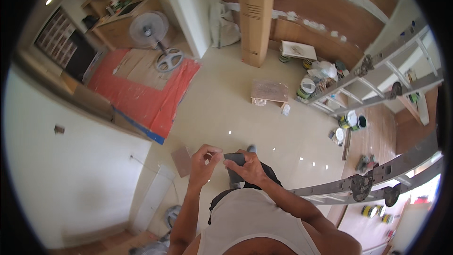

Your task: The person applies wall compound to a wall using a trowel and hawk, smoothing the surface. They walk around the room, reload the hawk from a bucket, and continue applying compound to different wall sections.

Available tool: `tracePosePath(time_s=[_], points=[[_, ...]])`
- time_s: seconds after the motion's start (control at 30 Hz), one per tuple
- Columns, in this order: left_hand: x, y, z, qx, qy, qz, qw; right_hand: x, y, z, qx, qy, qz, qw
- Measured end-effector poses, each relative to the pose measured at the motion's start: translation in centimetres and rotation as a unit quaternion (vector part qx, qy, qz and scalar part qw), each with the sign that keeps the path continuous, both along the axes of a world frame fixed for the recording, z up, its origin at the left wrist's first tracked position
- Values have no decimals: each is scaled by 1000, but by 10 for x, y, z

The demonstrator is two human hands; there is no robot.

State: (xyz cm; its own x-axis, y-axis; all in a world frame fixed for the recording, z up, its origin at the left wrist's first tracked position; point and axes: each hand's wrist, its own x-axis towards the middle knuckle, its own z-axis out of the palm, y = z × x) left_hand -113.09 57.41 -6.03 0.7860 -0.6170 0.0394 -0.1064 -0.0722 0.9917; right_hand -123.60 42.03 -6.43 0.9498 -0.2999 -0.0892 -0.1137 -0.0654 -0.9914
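Note:
In front of my body, my right hand (251, 169) grips a small dark grey folded piece (234, 158) that looks like sandpaper, thumb on top and fingers behind it. Just to its left is my left hand (203, 164), its thumb and fingers curled into a pinch close to the piece's left edge. Whether anything is between those fingertips is too small to make out. Below the hands are my legs in dark clothing and one grey shoe tip (252, 149). A flat brownish board (181, 161) lies on the floor beside my left hand.
A metal ladder (373, 82) slants along the right, another ladder section (339, 184) nearer me. Ahead stand a low bench (270, 91), paint buckets (306, 87) and a tall cardboard box (256, 19). Left are a standing fan (150, 30), red floor sheeting (141, 97) and a white wall (71, 160).

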Motion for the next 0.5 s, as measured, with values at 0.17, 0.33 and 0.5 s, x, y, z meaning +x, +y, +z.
tracePosePath(time_s=[0.17,0.33,0.5], points=[[77,-71,-15,34,-9,-13,999,77,-68,-19,-35,-25,-1,999],[159,-181,-8,66,2,-34,997,147,-184,-15,-79,-36,19,996],[212,-311,7,62,26,-63,996,193,-291,-21,-197,-43,-91,975]])
